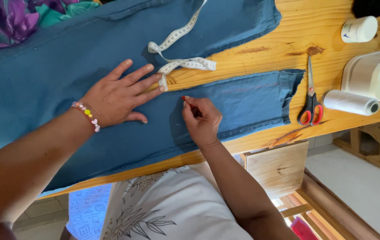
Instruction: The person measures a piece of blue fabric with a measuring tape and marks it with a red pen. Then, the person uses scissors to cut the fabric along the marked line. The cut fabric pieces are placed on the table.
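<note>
From your head camera: your left hand [116, 95] lies flat, fingers spread, pressing the blue trousers [65, 80] onto the wooden table [314, 26]. Your right hand [202, 119] has its fingertips pinched on a small red marker [184, 98], its tip on the cloth just beyond your left fingers. A faint line runs down the leg; I judge marking is underway, with the scissors [311, 100] untouched.

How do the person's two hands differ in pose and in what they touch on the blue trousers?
The left hand lies flat, fingers spread, pressing the blue trousers beside the measuring tape; the right hand is curled, pinching a small red marker with its tip on the cloth. The left wrist wears a beaded bracelet; the right wrist is bare. Both rest on the same trouser leg.
</note>
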